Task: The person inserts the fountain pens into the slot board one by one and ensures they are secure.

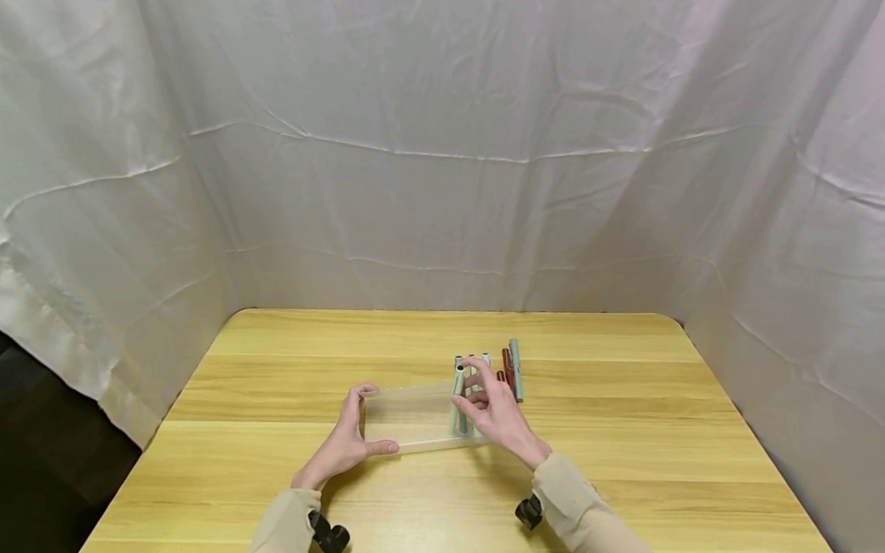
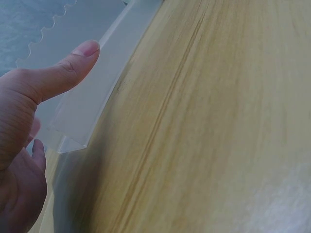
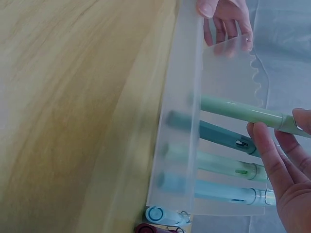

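A frosted clear plastic tray (image 1: 408,416) with a scalloped edge is on the wooden table. My left hand (image 1: 344,443) grips its left end, the thumb (image 2: 73,68) on the near wall and fingers at the far side. Over the right part of the tray, my right hand (image 1: 498,411) pinches a light green pen (image 3: 243,112) near one end; its other end reaches inside the near wall. Beside that pen, a teal pen (image 3: 221,135), a second light green pen (image 3: 223,166) and a light blue pen (image 3: 223,191) lie side by side in the tray.
Just outside the tray's right end are another light blue pen (image 3: 163,214) and a dark red pen (image 3: 148,228). A grey-blue pen (image 1: 517,369) lies farther right on the table (image 1: 631,434). White curtains (image 1: 438,185) hang behind and at both sides.
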`<state>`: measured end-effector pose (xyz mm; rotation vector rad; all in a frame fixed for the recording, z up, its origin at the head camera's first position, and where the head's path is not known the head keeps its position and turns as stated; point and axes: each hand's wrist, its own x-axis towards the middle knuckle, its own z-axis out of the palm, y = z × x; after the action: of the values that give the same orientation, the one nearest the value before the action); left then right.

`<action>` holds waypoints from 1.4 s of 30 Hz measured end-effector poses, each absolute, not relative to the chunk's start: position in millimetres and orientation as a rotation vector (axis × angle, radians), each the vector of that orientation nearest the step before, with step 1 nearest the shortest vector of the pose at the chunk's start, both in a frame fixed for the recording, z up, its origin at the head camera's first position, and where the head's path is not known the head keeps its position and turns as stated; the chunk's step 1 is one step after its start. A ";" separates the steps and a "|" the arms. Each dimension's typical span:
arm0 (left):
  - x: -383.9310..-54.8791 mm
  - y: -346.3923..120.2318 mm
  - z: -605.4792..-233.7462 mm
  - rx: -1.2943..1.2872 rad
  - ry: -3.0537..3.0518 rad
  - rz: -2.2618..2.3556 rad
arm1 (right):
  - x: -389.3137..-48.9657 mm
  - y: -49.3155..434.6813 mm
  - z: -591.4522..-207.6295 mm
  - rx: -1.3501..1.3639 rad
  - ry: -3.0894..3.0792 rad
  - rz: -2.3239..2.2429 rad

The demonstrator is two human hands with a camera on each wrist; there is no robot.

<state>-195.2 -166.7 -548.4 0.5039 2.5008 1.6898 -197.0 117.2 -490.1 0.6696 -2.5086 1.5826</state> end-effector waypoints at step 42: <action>-193.7 -166.6 -547.4 0.495 2.493 1.690 | -209.8 105.0 -493.1 0.674 -2.636 0.939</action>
<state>-193.7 -166.6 -547.4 0.4953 2.4931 1.6904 -209.8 105.0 -493.1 0.6737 -2.6358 0.9387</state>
